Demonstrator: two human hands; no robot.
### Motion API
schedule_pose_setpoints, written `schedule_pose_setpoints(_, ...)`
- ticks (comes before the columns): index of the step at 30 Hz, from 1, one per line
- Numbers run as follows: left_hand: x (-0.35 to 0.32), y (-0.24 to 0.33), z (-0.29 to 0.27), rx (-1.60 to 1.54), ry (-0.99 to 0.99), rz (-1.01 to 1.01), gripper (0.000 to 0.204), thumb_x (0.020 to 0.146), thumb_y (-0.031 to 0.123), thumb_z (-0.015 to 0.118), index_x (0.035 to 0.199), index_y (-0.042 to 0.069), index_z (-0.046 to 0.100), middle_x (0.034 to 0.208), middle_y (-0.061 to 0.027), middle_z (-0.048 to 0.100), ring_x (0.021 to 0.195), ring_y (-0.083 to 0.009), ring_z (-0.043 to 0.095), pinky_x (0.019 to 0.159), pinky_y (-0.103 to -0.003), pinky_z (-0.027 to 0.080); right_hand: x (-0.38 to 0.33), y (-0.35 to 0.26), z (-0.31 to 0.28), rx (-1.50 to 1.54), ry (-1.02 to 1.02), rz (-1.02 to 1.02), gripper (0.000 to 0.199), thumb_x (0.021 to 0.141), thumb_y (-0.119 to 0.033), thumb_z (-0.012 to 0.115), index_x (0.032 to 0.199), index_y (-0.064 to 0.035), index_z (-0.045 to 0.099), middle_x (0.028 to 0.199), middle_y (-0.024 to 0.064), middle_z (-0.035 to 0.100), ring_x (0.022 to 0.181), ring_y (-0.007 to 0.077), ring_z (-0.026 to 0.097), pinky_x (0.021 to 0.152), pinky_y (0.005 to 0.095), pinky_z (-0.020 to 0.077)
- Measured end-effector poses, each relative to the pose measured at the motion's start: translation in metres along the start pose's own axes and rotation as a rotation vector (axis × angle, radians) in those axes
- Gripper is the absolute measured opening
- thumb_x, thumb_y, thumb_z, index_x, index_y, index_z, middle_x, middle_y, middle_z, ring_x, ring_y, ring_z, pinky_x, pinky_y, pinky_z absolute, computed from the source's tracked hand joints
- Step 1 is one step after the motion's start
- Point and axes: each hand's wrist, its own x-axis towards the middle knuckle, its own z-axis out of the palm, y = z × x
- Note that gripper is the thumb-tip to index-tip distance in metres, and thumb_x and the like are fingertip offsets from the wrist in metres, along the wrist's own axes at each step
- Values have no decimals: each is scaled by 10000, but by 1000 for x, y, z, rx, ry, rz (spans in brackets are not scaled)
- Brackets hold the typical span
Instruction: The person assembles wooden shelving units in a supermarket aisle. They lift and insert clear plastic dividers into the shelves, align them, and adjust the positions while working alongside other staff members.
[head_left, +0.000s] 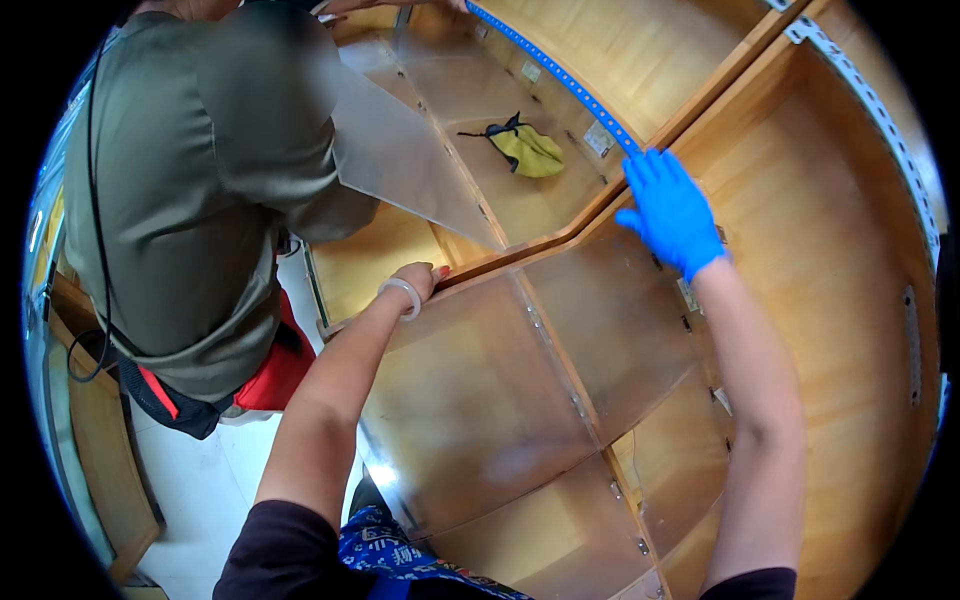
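My left hand (418,278), bare with a pale bangle at its wrist, has its fingers curled over the wooden divider (540,248) between two rows of bins. Farther right, my right hand (672,212) wears a blue glove. Its fingers are stretched out over the divider at the end of a blue perforated strip (560,75); whether the palm presses on the wood I cannot tell. Closed clear lids (470,400) cover the nearer bins below my hands. Beyond the divider, a clear panel (395,155) stands tilted up.
A person in an olive shirt (170,190) leans over the bins at the left, a red and black bag (265,375) at the waist. A yellow and black cloth item (530,150) lies on the far lids. At the right rises a wooden shelf (830,300) with a grey perforated strip (880,110).
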Motion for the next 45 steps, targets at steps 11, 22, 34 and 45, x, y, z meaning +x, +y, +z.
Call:
schedule_pose_setpoints(11,44,-75,33,25,104,21,596,969,512,389,1070,-13,653,1026,-259,646,990,-396,602,894,-430,443,107,65,45,-389,-325,64,691,846,-673,452,644,-57,689,712,134,649,756,271,598,860,362,395)
schedule_pose_setpoints(22,48,-63,34,59,166,-36,688,955,594,343,1040,-14,654,991,-266,647,949,-401,603,874,-420,443,92,76,67,-285,-95,6,738,789,-712,484,667,-15,693,735,196,638,797,310,581,809,392,452)
schedule_pose_setpoints(34,71,-109,25,145,288,39,721,947,605,384,943,-75,623,766,-199,616,780,-233,558,792,-374,448,78,76,80,-187,58,15,650,705,-732,567,753,-103,725,739,102,667,765,270,613,718,376,475)
schedule_pose_setpoints(45,61,-110,28,106,279,39,638,971,524,427,945,-82,624,778,-170,630,772,-218,545,781,-355,449,72,85,79,-211,125,-5,652,696,-723,614,869,-109,750,847,73,689,885,249,609,765,360,507)
